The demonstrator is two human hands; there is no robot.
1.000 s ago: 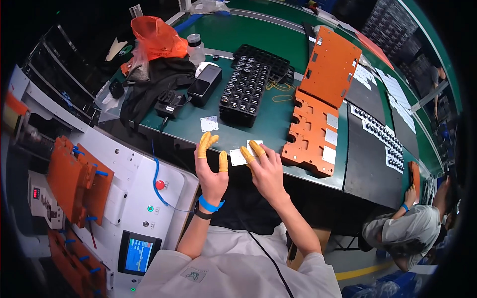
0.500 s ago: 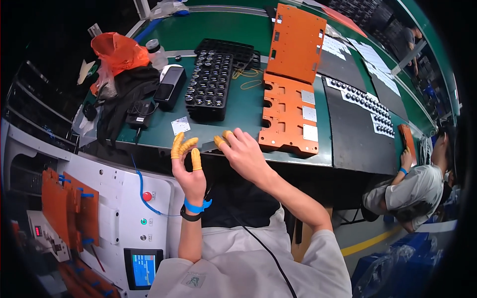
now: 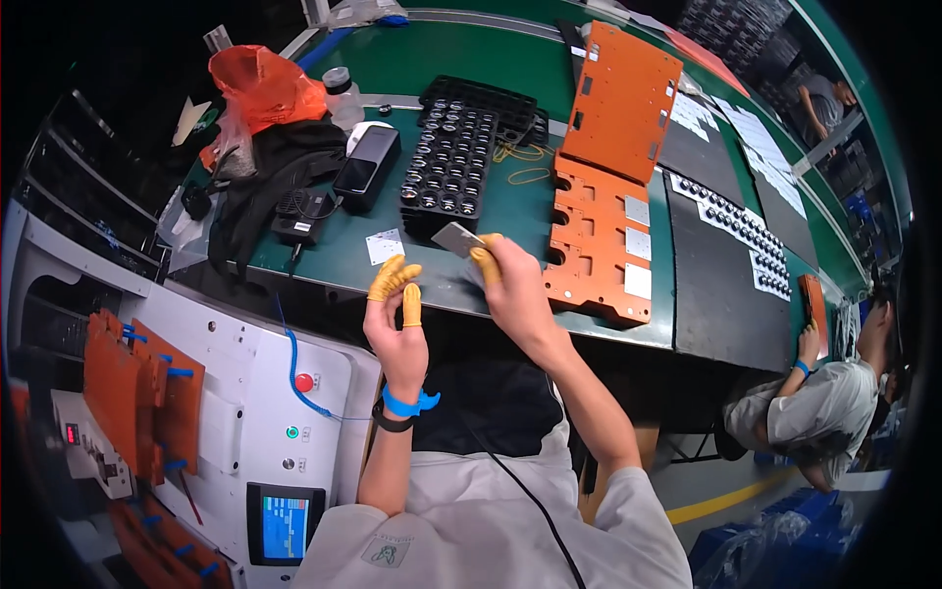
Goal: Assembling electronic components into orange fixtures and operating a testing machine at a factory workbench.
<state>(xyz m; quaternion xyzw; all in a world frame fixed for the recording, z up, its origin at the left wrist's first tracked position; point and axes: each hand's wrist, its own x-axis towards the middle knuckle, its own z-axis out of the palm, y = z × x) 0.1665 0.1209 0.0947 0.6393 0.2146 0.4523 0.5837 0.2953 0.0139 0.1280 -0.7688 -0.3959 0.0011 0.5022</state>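
Note:
My right hand (image 3: 517, 296), with yellow finger cots on its fingertips, pinches a thin grey square plate (image 3: 457, 239) near the front of the black tray (image 3: 449, 162) of round shiny lens-like parts. Lower and to the left, my left hand (image 3: 397, 329) is held up, empty, its cot-covered thumb and fingers apart. It wears a blue wrist strap and a black band. Just beyond its fingertips lies a white square plate (image 3: 385, 247) with small holes. An orange fixture (image 3: 579, 236) to the right bears three white plates along one side, its orange lid (image 3: 623, 103) opened back.
Beyond the left hand are a black box-shaped device (image 3: 367, 169), a black adapter (image 3: 302, 214) and an orange bag (image 3: 265, 88). Dark mats with rows of small black parts (image 3: 731, 221) lie right. A white machine (image 3: 265, 383) stands left. A co-worker (image 3: 824, 402) sits far right.
My right hand has carried the grey plate up and away from the left hand, toward the tray. The left hand stays open. The whole view has shifted slightly.

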